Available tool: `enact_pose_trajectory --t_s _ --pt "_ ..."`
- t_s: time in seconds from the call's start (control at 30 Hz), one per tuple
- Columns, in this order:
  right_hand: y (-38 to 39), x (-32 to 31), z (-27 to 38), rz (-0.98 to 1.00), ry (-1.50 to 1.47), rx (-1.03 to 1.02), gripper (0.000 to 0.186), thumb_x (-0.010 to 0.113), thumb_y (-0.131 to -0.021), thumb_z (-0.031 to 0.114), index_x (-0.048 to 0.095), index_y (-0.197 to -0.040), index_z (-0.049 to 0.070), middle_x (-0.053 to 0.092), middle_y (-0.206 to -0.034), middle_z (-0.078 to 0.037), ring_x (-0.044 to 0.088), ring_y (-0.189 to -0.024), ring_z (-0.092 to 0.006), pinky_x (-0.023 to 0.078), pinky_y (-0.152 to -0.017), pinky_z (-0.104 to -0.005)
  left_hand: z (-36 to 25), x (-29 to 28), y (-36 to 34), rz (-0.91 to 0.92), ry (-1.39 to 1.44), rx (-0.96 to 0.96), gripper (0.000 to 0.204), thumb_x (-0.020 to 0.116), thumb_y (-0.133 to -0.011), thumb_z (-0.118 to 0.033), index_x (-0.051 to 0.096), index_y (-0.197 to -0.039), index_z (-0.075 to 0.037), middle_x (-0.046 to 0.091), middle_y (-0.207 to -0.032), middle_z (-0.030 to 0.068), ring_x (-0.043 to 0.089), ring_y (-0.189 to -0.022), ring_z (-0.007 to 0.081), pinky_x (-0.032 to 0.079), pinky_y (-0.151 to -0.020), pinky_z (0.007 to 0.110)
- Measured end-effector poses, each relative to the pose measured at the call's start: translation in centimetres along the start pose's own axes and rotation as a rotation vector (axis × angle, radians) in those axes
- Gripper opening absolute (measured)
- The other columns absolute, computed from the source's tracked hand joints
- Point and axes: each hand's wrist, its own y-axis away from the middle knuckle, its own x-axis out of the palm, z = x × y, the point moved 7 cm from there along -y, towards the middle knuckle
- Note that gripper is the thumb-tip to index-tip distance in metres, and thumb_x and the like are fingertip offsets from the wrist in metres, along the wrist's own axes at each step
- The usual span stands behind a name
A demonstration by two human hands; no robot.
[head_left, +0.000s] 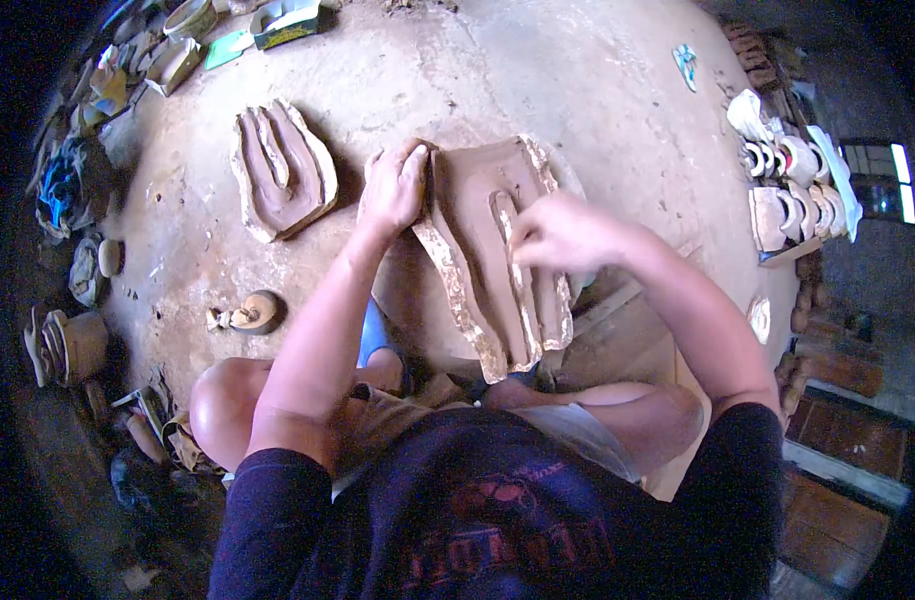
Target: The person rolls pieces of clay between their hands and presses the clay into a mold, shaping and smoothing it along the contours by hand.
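In front of me a large plaster mould (446,285) with ragged pale edges rests tilted over my crossed legs. Smooth brown clay (483,165) lines its inside, and a long narrow ridge runs down its middle. My left hand (393,188) is closed over the upper left rim of the mould. Above the ridge, on the right side, my right hand (563,232) has its fingers curled down towards the clay. It is slightly blurred, and anything between its fingertips is hidden. A smaller mould (286,170), lined with clay in the same way, lies on the floor to the left.
By my left knee stands a small round wooden object (260,312) with a pale lump beside it. Cartons (286,22) and basins line the far left. Curved pale pieces (796,195) stand in rows at right. A blue-green scrap (686,66) lies on the concrete floor (418,70).
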Motion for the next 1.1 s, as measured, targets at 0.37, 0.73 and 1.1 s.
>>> enact_pose_trajectory --t_s 0.37,0.73,1.1 --pt "-3.4 -2.7 -6.3 -0.34 0.146 0.194 0.031 0.063 -0.082 0.009 0.076 -0.108 -0.001 0.075 -0.096 -0.023 0.074 -0.091 -0.035 0.059 -0.081 -0.0446 0.1 1.0 -0.5 0.048 0.042 -0.002 0.043 0.042 -0.106 -0.035 0.069 -0.122 -0.005 0.07 -0.117 0.0241 0.058 -0.122 0.0453 0.033 -0.117 0.048" --pt "3.0 3.2 -4.6 -0.005 0.21 0.315 0.07 0.06 -0.08 0.018 0.051 -0.146 -0.003 0.071 -0.109 -0.031 0.071 -0.103 -0.0437 0.057 -0.095 -0.0497 1.1 1.5 -0.9 0.01 0.149 0.009 0.042 0.043 -0.105 -0.033 0.07 -0.117 -0.004 0.07 -0.11 0.0261 0.06 -0.112 0.0462 0.039 -0.107 0.05" --pt "9.5 11.9 -3.1 0.099 0.247 0.445 0.084 0.059 -0.085 0.019 0.029 -0.161 0.002 0.073 -0.108 -0.029 0.073 -0.096 -0.0434 0.06 -0.086 -0.0529 1.7 2.2 -1.1 0.011 0.255 -0.097 0.043 0.049 -0.104 -0.03 0.069 -0.121 0.004 0.074 -0.109 0.0265 0.071 -0.105 0.0335 0.051 -0.095 0.04"
